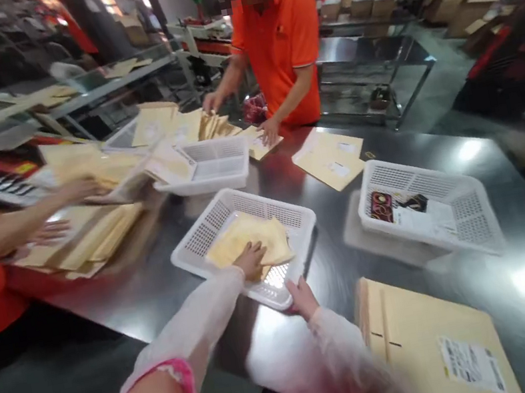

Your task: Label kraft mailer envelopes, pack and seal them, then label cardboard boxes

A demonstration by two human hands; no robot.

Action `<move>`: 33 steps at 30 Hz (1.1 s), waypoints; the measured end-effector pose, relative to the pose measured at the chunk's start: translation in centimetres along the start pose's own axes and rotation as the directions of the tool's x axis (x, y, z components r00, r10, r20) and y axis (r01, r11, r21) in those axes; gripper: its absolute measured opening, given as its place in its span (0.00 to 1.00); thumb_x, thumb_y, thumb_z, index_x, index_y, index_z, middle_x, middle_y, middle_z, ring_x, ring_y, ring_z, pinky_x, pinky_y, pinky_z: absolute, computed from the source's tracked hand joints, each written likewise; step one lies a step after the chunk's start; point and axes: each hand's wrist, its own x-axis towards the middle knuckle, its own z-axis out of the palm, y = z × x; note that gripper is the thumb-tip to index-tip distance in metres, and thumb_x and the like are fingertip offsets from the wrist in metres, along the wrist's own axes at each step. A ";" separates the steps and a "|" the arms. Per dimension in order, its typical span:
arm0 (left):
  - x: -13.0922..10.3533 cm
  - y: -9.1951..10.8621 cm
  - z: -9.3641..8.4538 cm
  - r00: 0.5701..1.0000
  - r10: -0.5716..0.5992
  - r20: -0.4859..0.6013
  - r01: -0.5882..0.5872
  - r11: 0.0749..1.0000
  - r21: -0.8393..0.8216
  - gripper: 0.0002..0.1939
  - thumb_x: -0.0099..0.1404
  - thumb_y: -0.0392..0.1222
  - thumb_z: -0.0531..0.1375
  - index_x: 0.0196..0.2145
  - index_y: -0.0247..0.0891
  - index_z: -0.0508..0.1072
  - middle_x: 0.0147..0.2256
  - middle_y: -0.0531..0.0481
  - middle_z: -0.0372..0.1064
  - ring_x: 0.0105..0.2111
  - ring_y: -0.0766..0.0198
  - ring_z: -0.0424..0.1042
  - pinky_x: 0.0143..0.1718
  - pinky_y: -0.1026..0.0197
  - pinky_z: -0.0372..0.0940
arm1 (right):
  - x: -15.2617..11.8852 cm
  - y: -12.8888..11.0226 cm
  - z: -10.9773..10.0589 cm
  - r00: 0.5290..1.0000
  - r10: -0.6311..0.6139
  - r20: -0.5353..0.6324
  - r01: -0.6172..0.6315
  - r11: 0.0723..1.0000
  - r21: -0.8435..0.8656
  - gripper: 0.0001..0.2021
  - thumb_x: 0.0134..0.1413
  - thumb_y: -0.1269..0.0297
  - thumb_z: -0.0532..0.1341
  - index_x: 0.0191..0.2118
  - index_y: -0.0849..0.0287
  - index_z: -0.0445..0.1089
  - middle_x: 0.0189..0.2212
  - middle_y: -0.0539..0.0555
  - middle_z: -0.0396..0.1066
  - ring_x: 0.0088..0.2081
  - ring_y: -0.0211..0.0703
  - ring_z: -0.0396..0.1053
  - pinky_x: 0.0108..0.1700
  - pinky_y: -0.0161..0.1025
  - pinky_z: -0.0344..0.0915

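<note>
A white plastic basket (304,216) stands on the steel table in front of me, with yellowish envelopes (254,235) lying in it. My left hand (251,261) rests on the envelopes, fingers spread over their near part. At the basket's near right corner, my right hand (303,298) grips the rim, its fingers bent around the edge. White sleeves cover both my forearms. To the right of my right hand lies a stack of large envelopes (434,335) with a printed label on top.
A second basket (472,207) at right holds printed packets. Flat envelopes (329,156) lie beyond. Across the table, a person in orange (280,37) handles envelopes beside another white basket (220,173). Another person's arms reach over envelope piles (97,236) at left.
</note>
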 end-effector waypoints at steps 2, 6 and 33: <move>0.8 -0.2 -1.7 0.997 0.073 -0.041 -0.073 0.997 0.001 0.22 0.59 0.29 0.56 0.52 0.25 0.69 0.56 0.37 0.67 0.60 0.54 0.61 0.64 0.56 0.51 | -0.2 0.3 -1.7 0.998 0.036 -0.054 -0.036 0.999 -0.001 0.21 0.64 0.55 0.44 0.53 0.60 0.64 0.35 0.54 0.76 0.31 0.42 0.74 0.30 0.38 0.70; -1.8 -1.4 -4.1 0.966 0.089 -0.242 -0.092 0.996 -0.001 0.24 0.66 0.28 0.43 0.57 0.18 0.62 0.60 0.32 0.61 0.66 0.48 0.49 0.66 0.43 0.43 | -7.1 3.3 -8.4 0.938 0.079 -0.338 -0.127 0.985 -0.120 0.20 0.62 0.55 0.50 0.52 0.60 0.67 0.43 0.57 0.74 0.41 0.45 0.72 0.45 0.41 0.69; -20.1 -6.0 11.6 0.724 -0.683 0.096 0.685 0.694 -0.222 0.49 0.49 0.62 0.63 0.55 0.17 0.59 0.55 0.20 0.57 0.56 0.27 0.60 0.53 0.40 0.60 | -11.7 6.5 4.8 0.941 0.192 -0.278 -0.335 0.628 -0.702 0.35 0.55 0.65 0.55 0.67 0.71 0.48 0.52 0.70 0.65 0.50 0.57 0.68 0.48 0.46 0.66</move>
